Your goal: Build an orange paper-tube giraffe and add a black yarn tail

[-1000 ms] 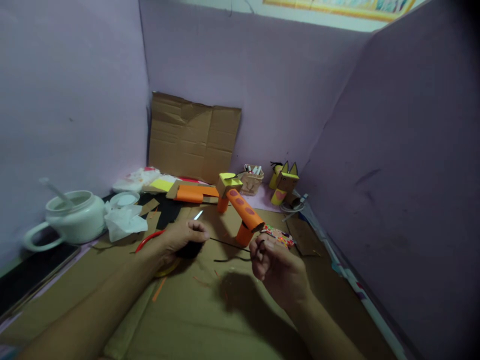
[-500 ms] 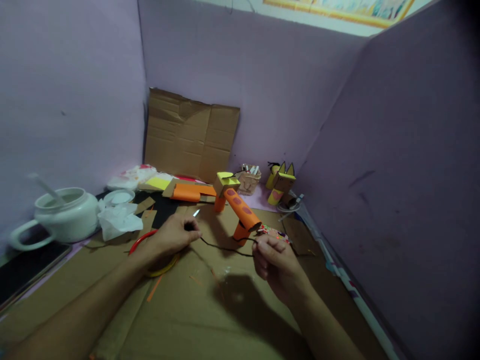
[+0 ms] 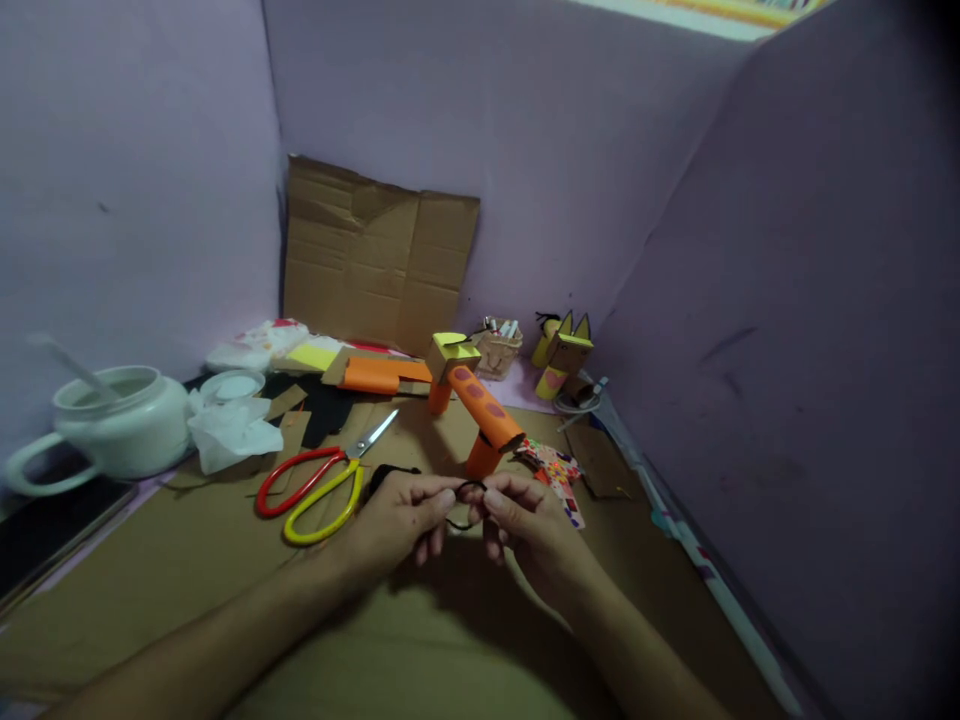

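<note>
Between my two hands a thin black cord bends into a small loop above the cardboard. My left hand pinches one side of it, and my right hand pinches the other, with the fingertips close together. Just beyond them stands an orange paper animal figure with dark spots and a yellow-topped cardboard head. Scissors with one red and one yellow handle lie left of my left hand, blades partly apart. A small black piece is next to that hand, partly covered by it.
A white pot with a stick in it stands at the left, beside crumpled white plastic. At the back are a cardboard sheet, a basket of pens and a yellow paper figure. Patterned scraps lie right of the orange figure.
My hands have come together, and the cord stretched between them is now a small loop. My left hand has moved right off the scissors, which now show fully. The view has tilted slightly down.
</note>
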A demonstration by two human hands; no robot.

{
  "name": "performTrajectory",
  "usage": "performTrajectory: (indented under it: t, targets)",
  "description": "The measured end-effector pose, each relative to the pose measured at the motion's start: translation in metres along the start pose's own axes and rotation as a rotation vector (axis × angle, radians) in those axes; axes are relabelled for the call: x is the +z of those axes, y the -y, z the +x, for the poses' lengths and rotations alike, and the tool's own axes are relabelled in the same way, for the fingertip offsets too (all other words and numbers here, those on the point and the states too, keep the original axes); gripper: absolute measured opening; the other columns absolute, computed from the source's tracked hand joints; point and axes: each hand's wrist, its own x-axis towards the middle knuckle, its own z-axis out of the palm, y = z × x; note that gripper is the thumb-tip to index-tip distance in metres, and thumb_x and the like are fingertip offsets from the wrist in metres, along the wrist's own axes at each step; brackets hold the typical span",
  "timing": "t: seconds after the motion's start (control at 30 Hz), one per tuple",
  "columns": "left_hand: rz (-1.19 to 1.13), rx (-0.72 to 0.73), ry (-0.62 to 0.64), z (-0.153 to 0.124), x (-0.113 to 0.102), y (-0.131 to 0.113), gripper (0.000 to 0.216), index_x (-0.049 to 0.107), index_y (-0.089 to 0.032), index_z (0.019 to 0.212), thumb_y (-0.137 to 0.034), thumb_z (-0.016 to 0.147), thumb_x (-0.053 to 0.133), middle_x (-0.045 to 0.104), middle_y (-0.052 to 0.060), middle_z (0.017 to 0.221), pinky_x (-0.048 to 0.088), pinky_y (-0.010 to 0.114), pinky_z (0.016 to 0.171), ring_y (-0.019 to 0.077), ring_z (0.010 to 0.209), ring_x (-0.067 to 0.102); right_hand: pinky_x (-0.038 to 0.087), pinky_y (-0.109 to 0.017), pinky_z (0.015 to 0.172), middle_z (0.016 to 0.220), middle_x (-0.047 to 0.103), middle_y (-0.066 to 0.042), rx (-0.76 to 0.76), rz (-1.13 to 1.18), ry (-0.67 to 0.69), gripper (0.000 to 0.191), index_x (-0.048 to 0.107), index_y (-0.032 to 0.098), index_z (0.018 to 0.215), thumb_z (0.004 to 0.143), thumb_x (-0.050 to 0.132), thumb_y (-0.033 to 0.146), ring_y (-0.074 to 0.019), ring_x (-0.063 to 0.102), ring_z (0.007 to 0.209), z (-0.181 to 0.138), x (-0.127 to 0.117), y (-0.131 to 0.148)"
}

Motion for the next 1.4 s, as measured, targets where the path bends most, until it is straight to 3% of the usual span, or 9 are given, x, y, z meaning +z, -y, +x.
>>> performTrajectory:
  t: [0.17,0.27,0.5,0.63,0.8,0.97,1.1,1.27,1.4]
  targets:
    - [-0.118,-0.044,0.098,0.003,0.005,0.005,0.043,0.067,-0.013,0.077,-0.054,0.075,0.055,0.053,0.0,0.047,0.027,0.018,0.034,0.0064,0.034,0.039,0.038,-0.013,0.034,0.073,0.067,-0.001,-0.026,0.056,-0.019,0.026,0.064,0.016,0.072,0.063,0.076,0.037,-0.0041,0.051,0.039,-0.001,0.003,0.002]
    - [-0.075,-0.058,0.065,0.001,0.006,0.001,0.044,0.062,-0.014,0.061,-0.057,0.069,0.059,0.047,-0.002,0.041,0.022,0.018,0.032,0.0056,0.032,0.035,0.037,-0.013,0.033,0.068,0.066,0.0,-0.022,0.075,-0.052,0.025,0.063,0.016,0.071,0.062,0.077,0.034,-0.0036,0.05,0.038,-0.001,0.003,0.003]
    - [0.041,0.005,-0.138,-0.002,-0.003,-0.013,0.028,0.057,-0.016,0.053,-0.041,0.066,0.063,0.042,-0.005,0.039,0.02,0.02,0.037,0.0062,0.035,0.031,0.037,-0.015,0.035,0.057,0.064,0.001,-0.116,-0.045,-0.215,0.025,0.065,0.016,0.064,0.055,0.081,0.032,-0.0042,0.048,0.037,0.004,-0.004,0.008]
    - [0.161,-0.014,-0.151,-0.003,-0.004,-0.021,0.019,0.059,-0.017,0.054,-0.03,0.067,0.06,0.042,-0.005,0.044,0.024,0.02,0.041,0.0078,0.041,0.034,0.036,-0.019,0.035,0.042,0.055,0.003,-0.164,-0.281,-0.296,0.023,0.066,0.016,0.059,0.052,0.081,0.032,-0.0068,0.046,0.034,0.005,-0.009,0.014]
    - [0.291,0.054,-0.2,-0.002,-0.008,-0.019,0.015,0.063,-0.016,0.054,-0.027,0.065,0.06,0.048,-0.003,0.05,0.028,0.021,0.046,0.0103,0.05,0.039,0.034,-0.02,0.037,0.04,0.053,0.003,-0.148,-0.502,-0.274,0.02,0.064,0.016,0.054,0.054,0.077,0.031,-0.0075,0.045,0.036,0.002,-0.012,0.026]
    - [0.341,0.028,-0.238,0.0,-0.014,-0.015,0.018,0.061,-0.015,0.059,-0.03,0.068,0.058,0.048,-0.003,0.054,0.03,0.021,0.051,0.0103,0.055,0.04,0.034,-0.02,0.038,0.042,0.052,0.004,-0.102,-0.564,-0.236,0.021,0.062,0.015,0.055,0.053,0.075,0.031,-0.0067,0.045,0.037,0.001,-0.017,0.029]
    - [0.353,0.045,-0.186,0.0,-0.012,-0.018,0.02,0.059,-0.014,0.057,-0.031,0.068,0.056,0.047,-0.004,0.053,0.03,0.022,0.052,0.0097,0.055,0.039,0.037,-0.017,0.038,0.047,0.056,0.003,-0.149,-0.473,-0.194,0.021,0.061,0.015,0.059,0.058,0.075,0.031,-0.0061,0.048,0.038,0.001,-0.018,0.026]
    - [0.33,0.104,-0.094,-0.004,-0.006,-0.02,0.018,0.058,-0.014,0.054,-0.028,0.065,0.056,0.05,-0.002,0.054,0.031,0.022,0.051,0.0098,0.053,0.042,0.044,-0.016,0.042,0.094,0.068,-0.005,-0.219,-0.11,0.009,0.018,0.056,0.017,0.072,0.072,0.07,0.029,-0.0065,0.06,0.049,-0.005,-0.008,0.014]
    - [0.229,0.065,-0.053,-0.004,-0.003,-0.013,0.021,0.06,-0.012,0.056,-0.031,0.064,0.058,0.049,-0.001,0.051,0.03,0.022,0.046,0.0087,0.046,0.04,0.046,-0.015,0.039,0.087,0.07,-0.003,-0.124,0.114,0.085,0.02,0.051,0.019,0.079,0.076,0.067,0.03,-0.0088,0.063,0.047,-0.007,0.001,0.006]
